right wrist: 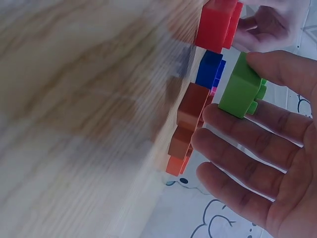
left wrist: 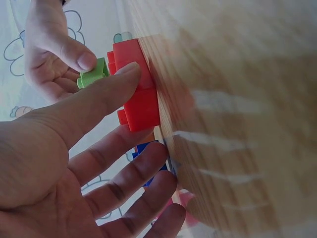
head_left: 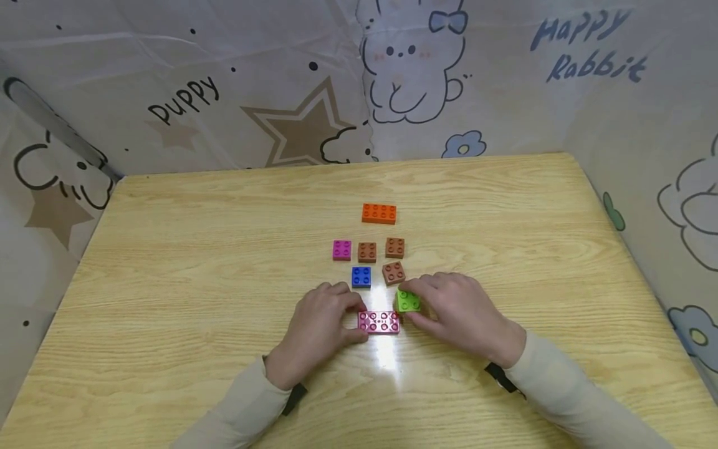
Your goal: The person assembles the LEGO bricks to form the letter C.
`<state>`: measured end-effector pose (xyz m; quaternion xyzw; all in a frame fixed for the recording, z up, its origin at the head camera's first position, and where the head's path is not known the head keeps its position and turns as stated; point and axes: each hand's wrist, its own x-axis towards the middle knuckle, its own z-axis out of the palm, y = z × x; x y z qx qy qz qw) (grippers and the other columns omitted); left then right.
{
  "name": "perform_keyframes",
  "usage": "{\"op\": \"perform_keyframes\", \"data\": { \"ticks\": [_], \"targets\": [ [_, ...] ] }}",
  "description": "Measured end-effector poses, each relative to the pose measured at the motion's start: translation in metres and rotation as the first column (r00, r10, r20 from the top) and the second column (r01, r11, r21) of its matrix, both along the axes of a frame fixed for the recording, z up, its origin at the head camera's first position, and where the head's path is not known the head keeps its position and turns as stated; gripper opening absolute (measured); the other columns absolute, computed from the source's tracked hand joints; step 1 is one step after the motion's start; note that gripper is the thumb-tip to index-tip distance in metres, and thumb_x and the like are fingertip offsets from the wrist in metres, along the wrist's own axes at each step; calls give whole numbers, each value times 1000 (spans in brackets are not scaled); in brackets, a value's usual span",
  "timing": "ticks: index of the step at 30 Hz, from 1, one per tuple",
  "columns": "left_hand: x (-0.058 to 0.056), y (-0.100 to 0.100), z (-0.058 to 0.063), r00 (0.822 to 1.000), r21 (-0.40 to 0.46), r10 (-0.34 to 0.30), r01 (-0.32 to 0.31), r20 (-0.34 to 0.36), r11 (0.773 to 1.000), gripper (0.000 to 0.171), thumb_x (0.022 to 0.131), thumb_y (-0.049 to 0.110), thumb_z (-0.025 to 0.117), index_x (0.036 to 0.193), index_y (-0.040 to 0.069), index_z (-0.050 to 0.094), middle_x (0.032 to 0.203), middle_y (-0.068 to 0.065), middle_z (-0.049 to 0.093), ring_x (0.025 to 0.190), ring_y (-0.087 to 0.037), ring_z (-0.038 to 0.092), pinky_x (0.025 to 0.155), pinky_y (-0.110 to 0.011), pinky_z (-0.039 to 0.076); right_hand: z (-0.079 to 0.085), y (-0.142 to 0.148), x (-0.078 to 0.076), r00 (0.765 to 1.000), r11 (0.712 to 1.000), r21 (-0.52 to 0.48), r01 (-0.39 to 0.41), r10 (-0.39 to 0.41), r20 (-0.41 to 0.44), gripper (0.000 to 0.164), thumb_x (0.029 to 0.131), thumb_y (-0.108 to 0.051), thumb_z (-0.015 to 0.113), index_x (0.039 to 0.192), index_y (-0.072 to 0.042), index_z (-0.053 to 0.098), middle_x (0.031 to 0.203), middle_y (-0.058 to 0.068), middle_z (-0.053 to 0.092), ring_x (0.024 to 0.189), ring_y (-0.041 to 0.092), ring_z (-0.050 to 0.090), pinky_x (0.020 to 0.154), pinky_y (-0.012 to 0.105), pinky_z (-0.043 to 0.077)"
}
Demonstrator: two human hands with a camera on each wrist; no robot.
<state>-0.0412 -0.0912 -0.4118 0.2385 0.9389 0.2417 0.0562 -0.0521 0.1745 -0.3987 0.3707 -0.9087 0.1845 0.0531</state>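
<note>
At the near middle of the table, a long red building brick [head_left: 379,322] lies studs up, glare paling its top in the head view. My left hand [head_left: 316,327] pinches its left end between thumb and forefinger; the left wrist view shows the thumb across the brick's side [left wrist: 143,106]. My right hand [head_left: 457,312] holds a small light-green brick [head_left: 408,302] by thumb and fingertips. The right wrist view shows this green brick [right wrist: 237,91] raised off the tabletop, studs toward the palm. It is close beside the red brick's far right corner.
Beyond the hands lie a blue brick [head_left: 361,277], a magenta brick [head_left: 342,250] and three brown bricks [head_left: 394,272]. Farther back is a long orange brick [head_left: 379,213]. A printed cloth [head_left: 303,134] hangs behind the wooden table [head_left: 196,249] and along its sides.
</note>
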Motion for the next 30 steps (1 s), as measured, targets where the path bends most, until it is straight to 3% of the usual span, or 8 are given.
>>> {"op": "perform_keyframes", "data": {
  "ticks": [30],
  "targets": [
    [0, 0, -1, 999, 1, -9, 9, -31, 1000, 40, 70, 31, 104, 97, 14, 80, 90, 2, 68, 80, -19, 59, 75, -39, 54, -8, -7, 12, 998, 998, -19, -58, 59, 28, 39, 91, -25, 89, 122, -5, 76, 95, 2, 77, 80, 18, 72, 76, 43, 62]
  ]
}}
